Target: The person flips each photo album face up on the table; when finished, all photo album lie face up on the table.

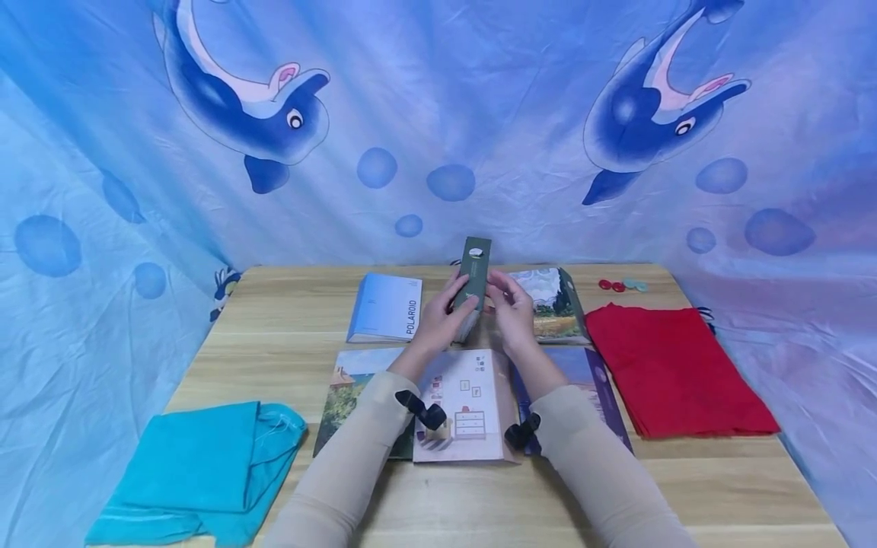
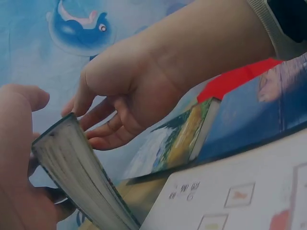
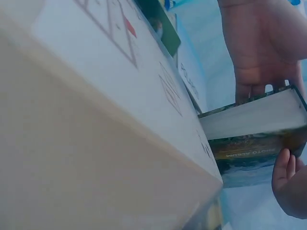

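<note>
A thick photo album (image 1: 474, 266) with a dark green spine is held up above the far middle of the table, its pages (image 2: 88, 172) facing the left wrist camera. My left hand (image 1: 441, 316) grips it from the left, thumb across the spine side and fingers behind. From the other side my right hand (image 1: 514, 310) holds the cover with curved fingertips, close to the corner in the left wrist view. The lettering on the spine (image 3: 249, 148) shows in the right wrist view. Below the hands lies a white album (image 1: 469, 411) with a drawn room.
Behind, a blue Polaroid album (image 1: 385, 308) and a landscape album (image 1: 551, 304) lie flat. Two more albums, a garden one (image 1: 349, 396) and a purple one (image 1: 575, 380), flank the white one. Teal cloth (image 1: 199, 464), red cloth (image 1: 674, 369) and small red discs (image 1: 612, 286) are at the sides.
</note>
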`<state>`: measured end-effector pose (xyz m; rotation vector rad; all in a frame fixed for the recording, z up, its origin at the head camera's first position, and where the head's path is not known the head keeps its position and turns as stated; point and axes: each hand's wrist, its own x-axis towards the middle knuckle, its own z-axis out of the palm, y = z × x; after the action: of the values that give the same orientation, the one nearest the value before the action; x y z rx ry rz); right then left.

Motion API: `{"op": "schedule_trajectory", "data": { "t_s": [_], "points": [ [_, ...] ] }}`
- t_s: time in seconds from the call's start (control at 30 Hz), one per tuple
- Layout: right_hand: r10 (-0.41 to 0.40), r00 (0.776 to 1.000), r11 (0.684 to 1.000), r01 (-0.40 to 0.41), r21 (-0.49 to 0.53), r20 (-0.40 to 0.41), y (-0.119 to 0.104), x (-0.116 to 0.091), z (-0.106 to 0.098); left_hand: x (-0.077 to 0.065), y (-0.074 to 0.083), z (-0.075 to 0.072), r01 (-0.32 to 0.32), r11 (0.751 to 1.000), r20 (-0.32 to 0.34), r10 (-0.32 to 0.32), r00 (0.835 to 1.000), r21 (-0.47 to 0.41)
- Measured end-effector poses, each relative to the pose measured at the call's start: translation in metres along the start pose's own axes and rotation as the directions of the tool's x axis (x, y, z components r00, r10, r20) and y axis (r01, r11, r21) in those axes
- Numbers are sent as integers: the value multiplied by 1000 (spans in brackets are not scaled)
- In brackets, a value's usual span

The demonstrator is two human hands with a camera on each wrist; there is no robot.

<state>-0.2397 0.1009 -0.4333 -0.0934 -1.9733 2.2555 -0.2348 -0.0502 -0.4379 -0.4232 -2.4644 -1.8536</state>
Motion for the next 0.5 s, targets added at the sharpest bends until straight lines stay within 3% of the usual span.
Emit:
{"op": "schedule_trajectory", "data": {
  "t_s": [0.2, 0.3, 0.5],
  "points": [
    [7, 994, 999, -3, -35, 112, 7, 2, 11, 0, 0, -12, -17, 995, -52, 22, 998, 94],
    [81, 983, 991, -62, -118, 165, 15, 5, 11, 2, -1, -18, -29, 991, -73, 39, 997, 134],
    [257, 944, 954, -214, -208, 208, 34, 17, 3, 1, -3, -29, 21, 987, -104, -4, 995, 158]
  ]
}}
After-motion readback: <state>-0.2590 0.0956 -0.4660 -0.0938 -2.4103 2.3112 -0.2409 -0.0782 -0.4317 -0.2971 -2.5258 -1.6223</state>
